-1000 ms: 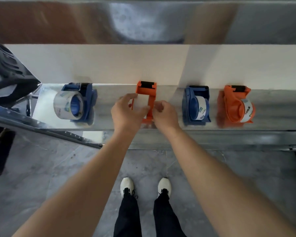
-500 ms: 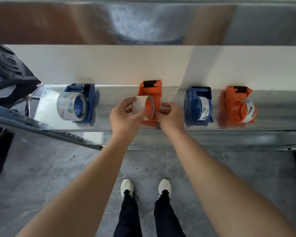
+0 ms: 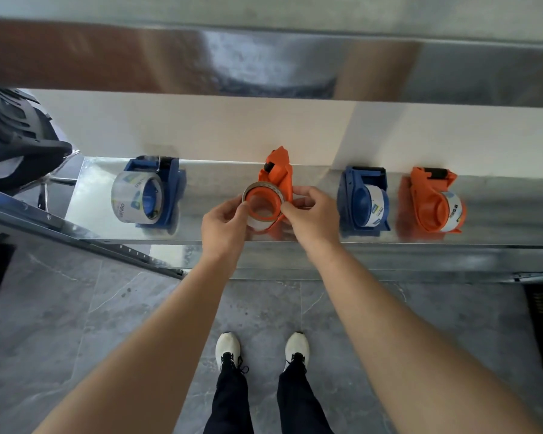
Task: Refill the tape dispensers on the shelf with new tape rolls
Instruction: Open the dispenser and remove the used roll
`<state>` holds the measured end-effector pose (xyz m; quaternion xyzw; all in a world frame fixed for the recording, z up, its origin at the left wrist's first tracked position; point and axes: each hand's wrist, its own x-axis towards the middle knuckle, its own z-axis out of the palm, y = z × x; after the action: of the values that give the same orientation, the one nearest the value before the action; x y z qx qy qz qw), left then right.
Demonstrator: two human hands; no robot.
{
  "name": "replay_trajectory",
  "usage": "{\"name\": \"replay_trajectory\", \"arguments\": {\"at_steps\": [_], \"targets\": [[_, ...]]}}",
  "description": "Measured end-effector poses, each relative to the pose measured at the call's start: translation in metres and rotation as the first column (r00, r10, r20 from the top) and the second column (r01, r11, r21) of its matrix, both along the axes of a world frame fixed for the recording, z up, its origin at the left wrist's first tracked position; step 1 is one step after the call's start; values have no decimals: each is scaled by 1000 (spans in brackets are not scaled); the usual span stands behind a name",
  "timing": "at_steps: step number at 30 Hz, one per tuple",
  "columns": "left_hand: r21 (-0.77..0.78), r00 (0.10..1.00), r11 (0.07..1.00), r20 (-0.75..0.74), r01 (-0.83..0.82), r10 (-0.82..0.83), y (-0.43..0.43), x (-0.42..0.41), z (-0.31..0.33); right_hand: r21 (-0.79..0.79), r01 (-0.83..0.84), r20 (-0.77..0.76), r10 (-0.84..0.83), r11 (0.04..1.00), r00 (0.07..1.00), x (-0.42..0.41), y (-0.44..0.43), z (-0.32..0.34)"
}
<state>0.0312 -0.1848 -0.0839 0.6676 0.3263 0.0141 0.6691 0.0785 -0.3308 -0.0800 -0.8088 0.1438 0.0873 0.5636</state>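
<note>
1. The orange dispenser [image 3: 278,177] is taken as the landmark. It is tipped up on the shelf [image 3: 514,220] with its black roller end toward the wall. The tape roll [image 3: 264,185] is seen ringed around its orange hub, on the side turned to the camera.
2. The roll's left rim is pinched by the curled fingers [image 3: 243,208] of the left hand [image 3: 224,223]. Its right rim, with the dispenser's body behind it, is gripped by the right hand [image 3: 312,217], thumb and forefinger closed on them.
3. The step in hand is judged to be the seating of the roll on the hub. Whether it is fully home cannot be told.
4. The roll is best pressed evenly at both rims and kept square to the hub, so that it is not cocked and jammed. The body should be braced by the right hand while this is done.
5. The unwinding direction should be checked before the roll is released. The loose end cannot be seen, so it must be found and led toward the roller.
6. Left of the landmark, the blue dispenser with the clear roll [image 3: 157,195] looks only partly loaded. To the right, a second blue dispenser [image 3: 362,198] and a far orange dispenser [image 3: 433,202] appear filled.
</note>
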Motion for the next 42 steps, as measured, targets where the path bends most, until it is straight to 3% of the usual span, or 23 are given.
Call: {"name": "replay_trajectory", "arguments": {"at_steps": [8,20,42], "targets": [[-29,992,995,-81,-98,95,10,5,-21,-7,-29,29,29,1000,999,-1,7,-2],[-36,991,992,-67,-119,116,12,7,-30,-71,-65,137,74,995,988,-6,8,0],[-60,991,993,-99,-97,91,16,8,-32,-148,-125,37,132,981,991,14,-22,9]]}}
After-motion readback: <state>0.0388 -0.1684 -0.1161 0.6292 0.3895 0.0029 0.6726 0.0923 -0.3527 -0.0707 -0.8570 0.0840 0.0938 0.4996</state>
